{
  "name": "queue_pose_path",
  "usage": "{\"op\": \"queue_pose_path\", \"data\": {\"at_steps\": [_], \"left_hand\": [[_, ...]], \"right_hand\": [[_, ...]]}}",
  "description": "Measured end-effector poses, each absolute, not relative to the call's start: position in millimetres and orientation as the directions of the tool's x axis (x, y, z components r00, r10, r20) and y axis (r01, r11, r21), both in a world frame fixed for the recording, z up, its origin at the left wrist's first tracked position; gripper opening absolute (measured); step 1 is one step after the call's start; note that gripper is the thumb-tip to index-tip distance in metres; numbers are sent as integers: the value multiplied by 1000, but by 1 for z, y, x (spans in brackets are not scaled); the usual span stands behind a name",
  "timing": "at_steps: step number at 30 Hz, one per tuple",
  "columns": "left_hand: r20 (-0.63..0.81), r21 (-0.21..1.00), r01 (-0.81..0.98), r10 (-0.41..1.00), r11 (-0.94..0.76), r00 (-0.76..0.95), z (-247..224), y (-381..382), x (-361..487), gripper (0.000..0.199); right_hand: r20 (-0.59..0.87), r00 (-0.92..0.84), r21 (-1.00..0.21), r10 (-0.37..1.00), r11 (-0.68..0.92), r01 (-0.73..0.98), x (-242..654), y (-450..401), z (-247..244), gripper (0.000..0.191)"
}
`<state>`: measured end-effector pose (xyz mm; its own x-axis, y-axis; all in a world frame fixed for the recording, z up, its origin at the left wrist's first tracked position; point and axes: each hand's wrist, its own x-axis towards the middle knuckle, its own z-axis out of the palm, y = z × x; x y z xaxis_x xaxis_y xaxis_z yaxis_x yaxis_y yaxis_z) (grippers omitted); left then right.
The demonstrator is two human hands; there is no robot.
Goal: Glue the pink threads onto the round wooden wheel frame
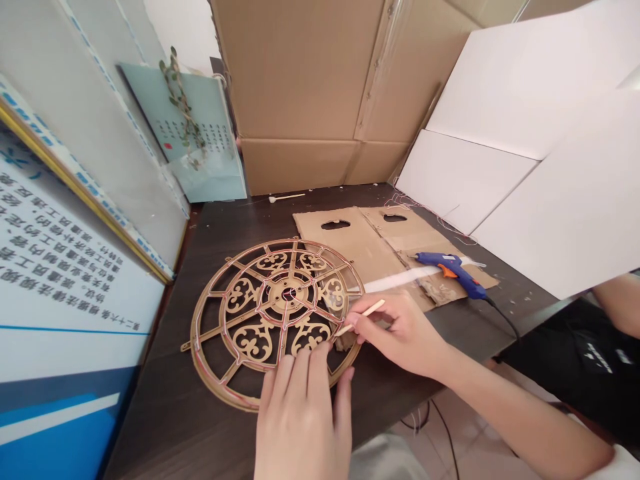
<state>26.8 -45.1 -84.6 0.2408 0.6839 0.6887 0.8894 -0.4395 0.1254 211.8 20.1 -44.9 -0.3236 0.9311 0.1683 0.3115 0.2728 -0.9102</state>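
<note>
- Left hand [303, 407]: back up, fingers reaching forward, thumb apart, fingertips over the round openwork frame [289, 305]; whether its grip closes on the frame, I cannot tell.
- Right hand [395, 333]: forearm slanting in from the right, grip narrow, pinching a thin stick [367, 313], its lower end at the frame.
- Frame: flat on the worktop [165, 373], near its left edge.

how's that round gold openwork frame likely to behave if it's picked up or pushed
The round frame is probably light for its size, since much of it is open gaps. Its narrow spokes look somewhat fragile and may flex or crack under a twist. Lying flat, it would likely slide rather than tip if nudged.
</note>
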Motion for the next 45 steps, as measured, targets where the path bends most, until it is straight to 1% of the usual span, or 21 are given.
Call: {"op": "queue_pose_path", "data": {"at_steps": [6,13,19,27,30,34,40,42,45], "left_hand": [[686,86,884,671,-459,281,-82,-44,26,21],[722,52,895,636,-444,274,-80,-44,27,22],[716,44,894,639,-445,283,-81,-43,27,23],[732,62,900,632,-432,253,-78,-42,29,21],[732,79,902,639,-425,238,-77,-43,29,19],[734,80,907,640,-414,228,-77,-44,29,19],[729,98,901,647,-422,224,-79,-44,29,20],[728,96,897,645,-432,233,-80,-43,29,20],[724,86,893,643,-442,248,-81,-43,29,20]], "right_hand": [[175,-324,-910,930,278,307,212,20,-43,16],[171,-331,-908,928,279,312,211,20,-41,11],[156,-330,-914,931,263,309,211,21,-43,13],[32,-372,-933,928,161,322,207,32,-37,21],[9,-399,-916,917,168,364,206,36,-35,23],[-3,-438,-891,899,197,410,205,39,-28,20],[65,-521,-798,851,358,485,204,41,-22,27],[78,-506,-807,859,353,474,205,40,-25,26],[65,-469,-861,881,287,420,206,38,-31,26]]}}
